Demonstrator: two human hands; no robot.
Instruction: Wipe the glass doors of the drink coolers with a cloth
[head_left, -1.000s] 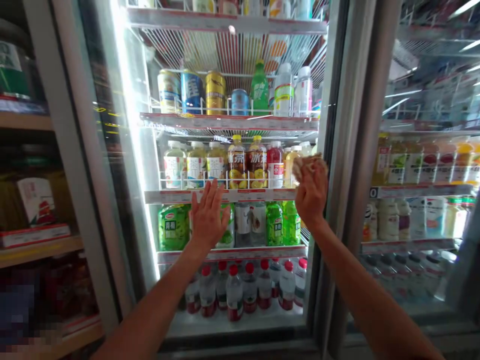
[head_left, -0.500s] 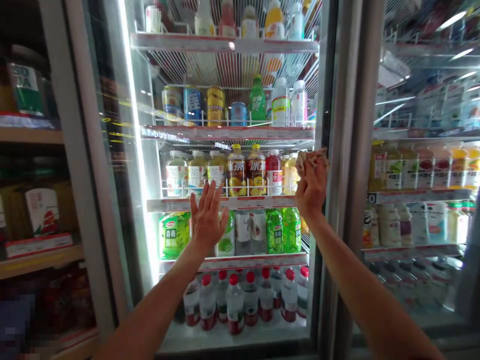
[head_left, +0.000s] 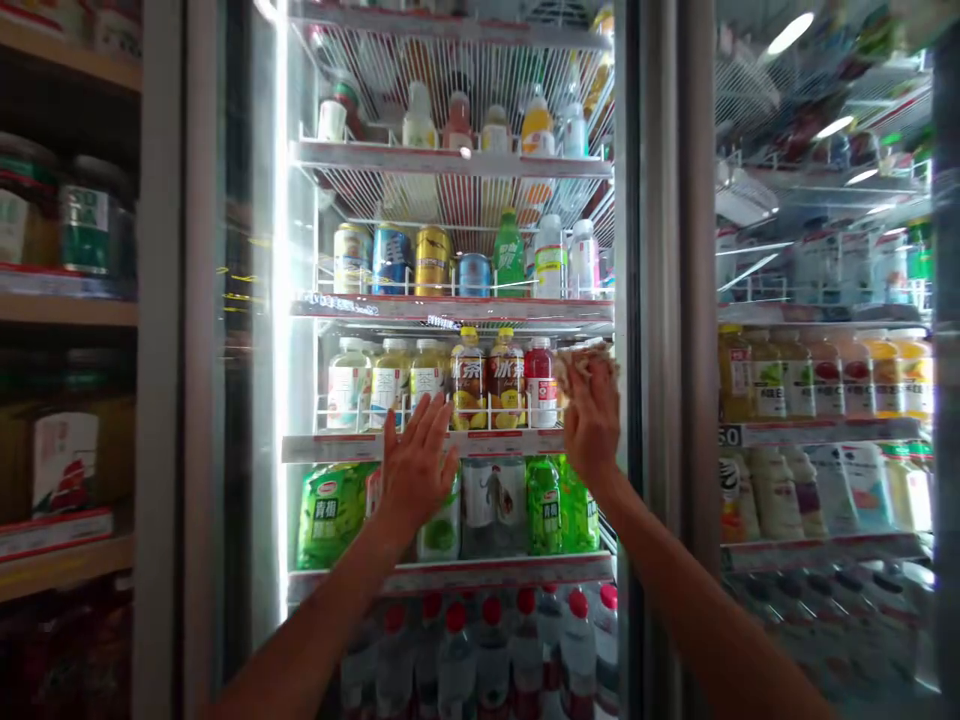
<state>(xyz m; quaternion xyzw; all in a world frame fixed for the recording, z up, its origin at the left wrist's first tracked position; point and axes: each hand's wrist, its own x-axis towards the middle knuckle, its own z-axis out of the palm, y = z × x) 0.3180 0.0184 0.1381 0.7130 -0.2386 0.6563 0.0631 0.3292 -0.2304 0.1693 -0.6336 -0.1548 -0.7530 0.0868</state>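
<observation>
My left hand [head_left: 417, 462] is raised with fingers stretched out and seems to rest flat on the glass door of a lit drinks fridge. A crumpled brownish cloth [head_left: 606, 360] lies under the fingers of my right hand [head_left: 594, 425], which presses it to the same glass near the right side. Behind the right hand stand a red bottle [head_left: 541, 385] and green bottles [head_left: 544, 505]. Brown tea bottles [head_left: 506, 385] with yellow caps show between the two hands. The cloth's underside is hidden.
A metal door frame [head_left: 694, 300] runs upright to the right, with another glass-fronted section of bottles [head_left: 814, 375] beyond it. Wooden shelves [head_left: 67, 310] with jars stand at the left. Red-capped bottles [head_left: 456, 650] fill the fridge bottom; cans [head_left: 433, 260] sit higher up.
My right hand and the cloth have moved left across the glass, away from the door's right edge. My left hand stays at about the same place. The view has tilted up.
</observation>
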